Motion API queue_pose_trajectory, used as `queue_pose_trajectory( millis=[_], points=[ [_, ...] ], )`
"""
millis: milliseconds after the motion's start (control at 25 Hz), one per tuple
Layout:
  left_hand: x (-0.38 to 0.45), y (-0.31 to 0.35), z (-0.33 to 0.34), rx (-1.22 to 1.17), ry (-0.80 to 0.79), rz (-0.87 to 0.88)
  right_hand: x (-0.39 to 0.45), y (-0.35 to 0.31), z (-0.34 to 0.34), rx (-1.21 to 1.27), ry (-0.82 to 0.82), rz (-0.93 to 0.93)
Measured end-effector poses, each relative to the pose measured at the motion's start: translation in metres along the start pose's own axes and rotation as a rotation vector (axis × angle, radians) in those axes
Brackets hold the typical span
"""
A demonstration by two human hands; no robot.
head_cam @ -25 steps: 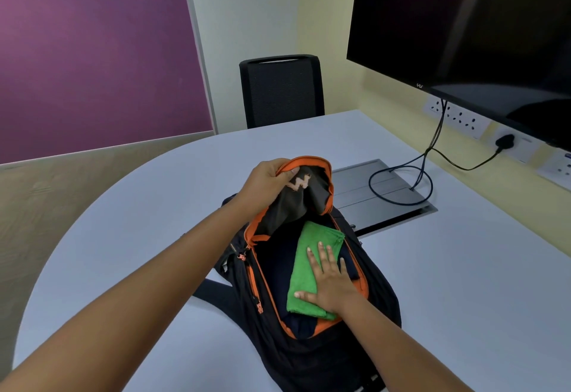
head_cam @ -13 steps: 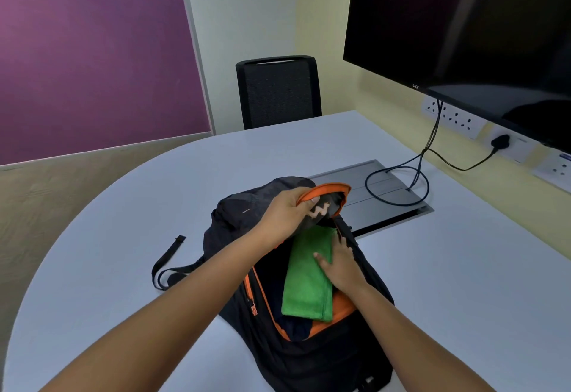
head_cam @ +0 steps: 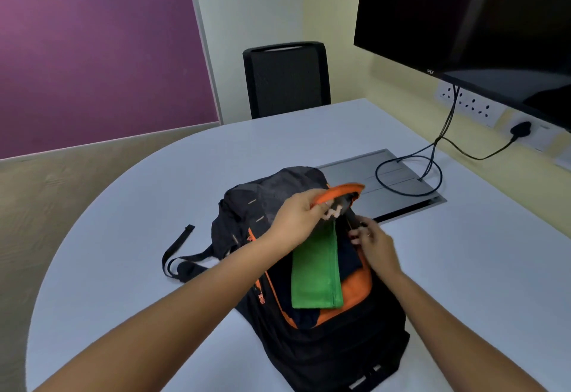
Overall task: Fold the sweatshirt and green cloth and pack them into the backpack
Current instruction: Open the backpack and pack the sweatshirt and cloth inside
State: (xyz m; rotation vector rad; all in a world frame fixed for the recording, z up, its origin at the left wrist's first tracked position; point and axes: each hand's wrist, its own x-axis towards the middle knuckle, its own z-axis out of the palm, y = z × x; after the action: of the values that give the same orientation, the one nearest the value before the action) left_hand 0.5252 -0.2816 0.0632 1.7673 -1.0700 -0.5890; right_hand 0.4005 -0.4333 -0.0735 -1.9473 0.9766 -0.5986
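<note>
Head view: my left hand (head_cam: 296,217) grips the orange-edged flap of the black fabric backpack (head_cam: 309,314); my right hand (head_cam: 369,238) pinches something at the far right opening edge, likely the zipper. Folded green cloth (head_cam: 316,271) lies inside on dark fabric, probably the sweatshirt. Best: hold the flap taut, zip steadily, keep cloth clear.

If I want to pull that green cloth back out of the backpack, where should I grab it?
Probably pinch the near short end of the green cloth, coming from the person's side. That end lies exposed in the backpack opening, while the far end is tucked under the flap the left hand holds.
</note>
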Motion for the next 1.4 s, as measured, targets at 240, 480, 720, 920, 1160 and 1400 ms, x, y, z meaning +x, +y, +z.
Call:
queue_pose_trajectory(
  millis=[240, 480, 720, 920, 1160, 1400],
  points=[
    [-0.084, -0.058, 0.077, 0.495, -0.620, 0.031, 0.004, -0.010, -0.041, 0.089, 0.198, 0.079],
    [-0.110, -0.098, 0.053, 0.233, -0.742, -0.122, -0.016, -0.069, 0.026, 0.146, 0.019, -0.165],
    [-0.115, -0.149, -0.019, 0.031, -0.224, -0.516, -0.029, -0.107, 0.142, -0.441, -0.506, -0.459],
    [-0.119, -0.167, -0.037, -0.068, -0.071, -0.647, -0.017, -0.113, 0.192, -1.003, -0.421, -0.504],
    [-0.079, -0.173, -0.047, -0.287, 0.217, -0.735, -0.015, -0.103, 0.178, -0.676, -0.352, -0.553],
    [-0.020, -0.171, -0.056, -0.488, 0.196, -0.827, -0.019, -0.100, 0.153, -0.586, -0.324, -0.615]
  ],
)
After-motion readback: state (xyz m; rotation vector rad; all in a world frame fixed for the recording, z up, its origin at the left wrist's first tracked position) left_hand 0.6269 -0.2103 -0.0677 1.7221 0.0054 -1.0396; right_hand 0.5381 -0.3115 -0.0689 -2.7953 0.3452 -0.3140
